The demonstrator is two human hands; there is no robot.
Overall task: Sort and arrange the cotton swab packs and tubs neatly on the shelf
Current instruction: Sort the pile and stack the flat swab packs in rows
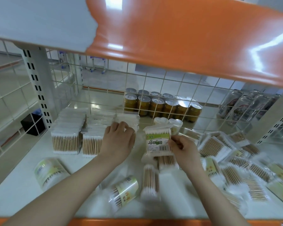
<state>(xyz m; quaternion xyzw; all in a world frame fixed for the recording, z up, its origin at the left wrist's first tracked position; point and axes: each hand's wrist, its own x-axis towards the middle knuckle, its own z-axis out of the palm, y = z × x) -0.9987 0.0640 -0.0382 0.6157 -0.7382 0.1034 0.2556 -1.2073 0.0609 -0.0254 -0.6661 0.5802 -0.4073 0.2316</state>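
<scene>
- while the right hand [180,146] pinches it upright by its right edge, the clear plastic pack of wooden-stick cotton swabs with the green label [158,141] stands at mid-shelf, just right of the tidy rows; thumb and fingers are curled round that edge.
- left hand [119,138] is down on the third row of upright clear swab packs [127,121], fingers bent over the front pack's top. whether it clamps or only steadies, i cannot tell for sure, but it looks like a hold.
- two finished rows of standing swab packs [67,134] sit to the left of that, touching side by side, sticks vertical.
- just behind the held pack, two small white-lidded clear tubs [167,122] stand by the white wire grid back panel [104,88].
- near the front edge lie a round clear tub with a pale green label [49,172] and another labelled tub on its side [123,191], both unsorted.
- right side is a loose heap of fallen swab packs [232,160], overlapping at all angles.
- beyond the grid, gold drink cans [162,106] on the neighbouring shelf.
- the risk, as i read it: an edge pinch is a thin hold on slippery film, so the pack could twist or drop as it swings over.
- and if the left hand lets off early, that third row could lean and domino forward, or the incoming pack could nudge it crooked.
</scene>
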